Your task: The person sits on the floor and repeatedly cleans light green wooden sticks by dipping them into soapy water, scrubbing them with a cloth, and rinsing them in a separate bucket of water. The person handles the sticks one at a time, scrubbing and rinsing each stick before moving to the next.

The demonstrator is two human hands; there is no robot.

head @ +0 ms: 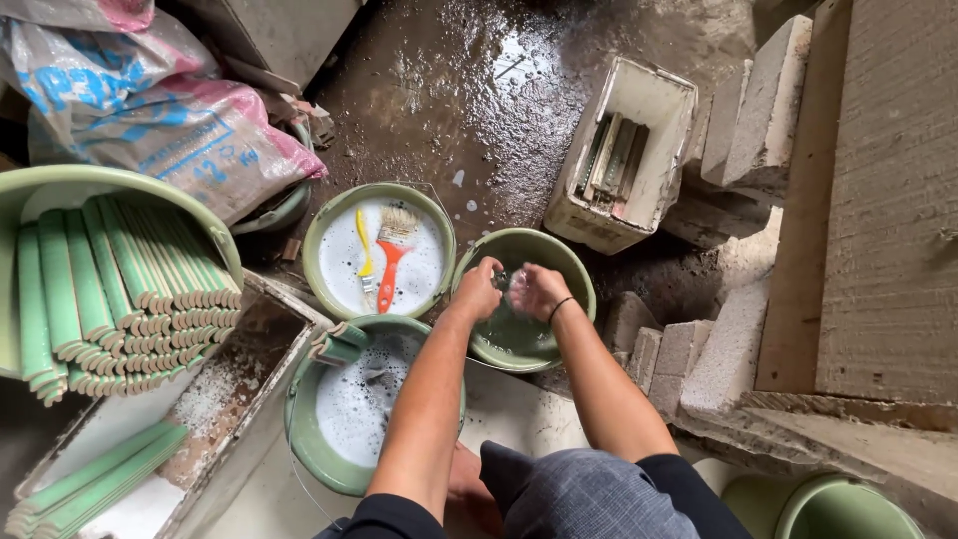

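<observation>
Something small is pinched in the curled fingers of the left hand (pixel 479 289), though what cannot be told; the soapy right hand (pixel 531 291) is cupped beside it, both kept over the round green plastic basin (pixel 574 274), apparently so drips are caught. An orange-handled bristle brush (pixel 393 245) lies in foamy water in the green bucket (pixel 317 232) to the left.

Four green buckets (pixel 379 205) sit on the wet floor (pixel 449 90) — a fifth (pixel 843 509) peeks in at the bottom edge. Two brushes (pixel 391 255) lie in one bucket. Two white tubs (pixel 624 155) — two printed sacks (pixel 150 110).
</observation>
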